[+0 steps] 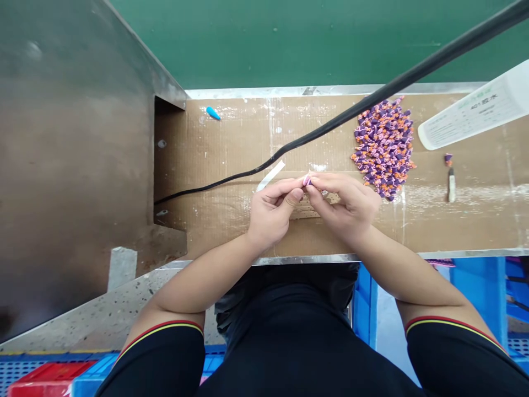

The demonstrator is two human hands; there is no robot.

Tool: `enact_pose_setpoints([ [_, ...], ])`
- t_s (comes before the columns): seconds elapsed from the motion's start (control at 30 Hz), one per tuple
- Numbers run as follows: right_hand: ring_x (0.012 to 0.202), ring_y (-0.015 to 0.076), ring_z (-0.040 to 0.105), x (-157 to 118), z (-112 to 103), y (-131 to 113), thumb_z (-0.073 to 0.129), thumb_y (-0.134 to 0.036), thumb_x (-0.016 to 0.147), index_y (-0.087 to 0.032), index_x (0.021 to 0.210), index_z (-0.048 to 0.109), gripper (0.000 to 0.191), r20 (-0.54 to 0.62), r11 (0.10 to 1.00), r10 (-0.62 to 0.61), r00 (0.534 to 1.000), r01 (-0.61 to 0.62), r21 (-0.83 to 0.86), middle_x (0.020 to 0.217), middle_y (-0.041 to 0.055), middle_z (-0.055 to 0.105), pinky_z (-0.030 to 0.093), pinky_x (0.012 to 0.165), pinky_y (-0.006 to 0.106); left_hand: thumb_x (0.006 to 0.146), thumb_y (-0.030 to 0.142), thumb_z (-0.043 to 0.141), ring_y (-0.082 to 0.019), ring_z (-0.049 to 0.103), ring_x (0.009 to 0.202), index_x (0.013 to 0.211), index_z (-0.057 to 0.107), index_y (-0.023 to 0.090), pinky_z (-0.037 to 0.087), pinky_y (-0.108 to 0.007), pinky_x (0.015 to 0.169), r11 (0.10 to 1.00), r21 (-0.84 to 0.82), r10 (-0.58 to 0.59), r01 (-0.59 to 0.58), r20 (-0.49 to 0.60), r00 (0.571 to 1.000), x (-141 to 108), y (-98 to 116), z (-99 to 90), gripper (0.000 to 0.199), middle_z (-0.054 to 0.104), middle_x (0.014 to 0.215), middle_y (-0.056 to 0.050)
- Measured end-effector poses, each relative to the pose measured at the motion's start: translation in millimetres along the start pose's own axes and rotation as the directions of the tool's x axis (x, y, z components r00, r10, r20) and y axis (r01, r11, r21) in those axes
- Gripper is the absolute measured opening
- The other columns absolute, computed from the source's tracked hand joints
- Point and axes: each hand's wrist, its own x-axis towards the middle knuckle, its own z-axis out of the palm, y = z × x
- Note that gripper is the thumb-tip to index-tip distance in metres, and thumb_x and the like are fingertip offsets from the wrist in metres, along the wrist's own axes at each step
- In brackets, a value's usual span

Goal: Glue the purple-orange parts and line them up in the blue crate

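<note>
My left hand (270, 215) and my right hand (347, 207) meet over the cardboard, fingertips closed on one small pink and purple piece (307, 181). Fingers cover most of that piece, so its full shape is hidden. Both thumbs press in from the near side. Just beyond my right hand lies a heap of small purple, pink and orange pieces (384, 146) that look much like it. A white paper-like strip (270, 176) sticks out beyond my left fingers. Beneath my hands a patch of dotted material is partly covered.
A black cable (314, 134) crosses over the bench. To the right are a translucent bottle (475, 107), a small light-handled tool (451, 187) and a single purple piece (448, 159). A blue cap (212, 113) lies far left, near a metal housing (82, 143). Blue bins (479, 292) stand below.
</note>
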Motion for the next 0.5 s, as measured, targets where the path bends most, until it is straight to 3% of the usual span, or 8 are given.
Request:
enact_pose_setpoints([
  [0.13,0.092,0.0206,0.088,-1.2,0.4,1.1,0.079,-0.021,0.104,-0.03,0.107,0.082,0.01,0.025,0.999,0.017,1.0,-0.016,-0.042,0.103,-0.0005,0.09,0.075,0.084,0.033,0.1,0.049,0.085,-0.023,0.081,0.125,0.117,0.089,0.036,0.065,-0.041,0.118,1.0,-0.009,0.004,-0.004,0.001,1.0,0.0,-3.0,1.2,0.022,0.084,0.127,-0.006],
  [0.23,0.087,0.0189,0.087,3.5,-5.4,2.8,0.075,-0.028,0.107,-0.029,0.106,0.083,0.008,0.107,0.995,0.095,0.99,-0.093,-0.021,0.101,-0.0001,0.089,0.073,0.077,0.032,0.097,0.055,0.086,-0.024,0.081,0.124,0.114,0.089,0.032,0.067,-0.043,0.115,0.999,0.027,0.02,-0.02,-0.028,0.999,4.4,-3.4,-1.9,0.029,0.084,0.126,-0.008],
  [0.33,0.08,0.0167,0.083,10.2,-23.3,2.0,0.074,-0.03,0.108,-0.028,0.111,0.084,0.01,0.23,0.988,0.153,0.961,-0.157,-0.002,0.1,-0.0001,0.089,0.071,0.073,0.03,0.103,0.051,0.081,-0.021,0.082,0.119,0.116,0.088,0.03,0.069,-0.036,0.106,0.986,0.152,0.079,-0.069,-0.057,0.995,4.8,7.4,-9.0,0.026,0.084,0.126,-0.008],
  [0.43,0.085,0.017,0.082,5.2,-49.1,-3.0,0.069,-0.026,0.109,-0.028,0.113,0.083,0.015,0.424,0.992,0.125,0.897,-0.099,-0.085,0.105,0.001,0.088,0.069,0.08,0.032,0.109,0.032,0.073,-0.017,0.083,0.11,0.116,0.087,0.028,0.069,-0.032,0.1,0.88,0.385,0.278,-0.279,0.061,0.959,-14.1,30.9,-20.3,0.017,0.086,0.117,-0.006],
  [0.5,0.089,0.0179,0.081,-8.2,-63.4,-7.7,0.064,-0.021,0.109,-0.026,0.108,0.082,0.019,0.543,0.992,0.054,0.838,0.017,-0.125,0.106,0.0032,0.087,0.067,0.079,0.031,0.107,0.017,0.069,-0.016,0.082,0.106,0.118,0.085,0.027,0.068,-0.032,0.096,0.723,0.505,0.442,-0.471,0.186,0.877,-39.9,46.8,-31.9,0.022,0.086,0.113,-0.005],
])
